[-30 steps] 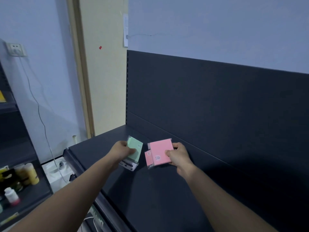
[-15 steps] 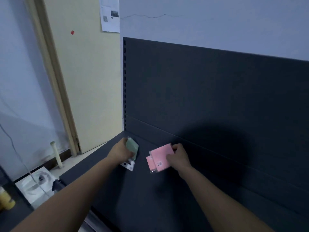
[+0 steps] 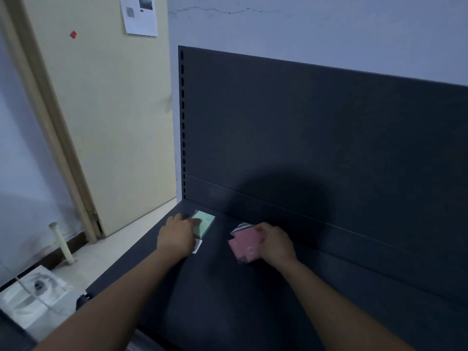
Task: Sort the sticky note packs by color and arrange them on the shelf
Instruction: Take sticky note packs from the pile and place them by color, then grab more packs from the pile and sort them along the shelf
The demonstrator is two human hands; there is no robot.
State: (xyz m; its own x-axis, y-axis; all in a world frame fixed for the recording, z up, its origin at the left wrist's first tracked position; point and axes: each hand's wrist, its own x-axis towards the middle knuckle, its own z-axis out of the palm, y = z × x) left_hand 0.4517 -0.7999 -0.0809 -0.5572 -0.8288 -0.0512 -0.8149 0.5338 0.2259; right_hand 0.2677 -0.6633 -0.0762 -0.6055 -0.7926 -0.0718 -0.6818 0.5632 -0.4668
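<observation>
A pale green sticky note pack (image 3: 204,225) lies flat on the dark shelf (image 3: 228,295) near its back left corner. My left hand (image 3: 176,235) rests on the pack's near side, and a white label end shows below the hand. To the right, my right hand (image 3: 274,243) grips pink sticky note packs (image 3: 244,247), which are tilted on the shelf surface. The right fingers curl over the pink packs' far edge. How many pink packs there are I cannot tell.
The shelf's dark back panel (image 3: 316,138) rises behind the packs, with a slotted upright (image 3: 182,122) at its left edge. Left of the shelf are a cream door (image 3: 109,110), a pipe stub (image 3: 60,241) and a white squat pan (image 3: 33,292) on the floor.
The green pack has gone from tilted in my left hand to flat on the shelf, farther back. My right hand has turned over the pink packs. The view has shifted right.
</observation>
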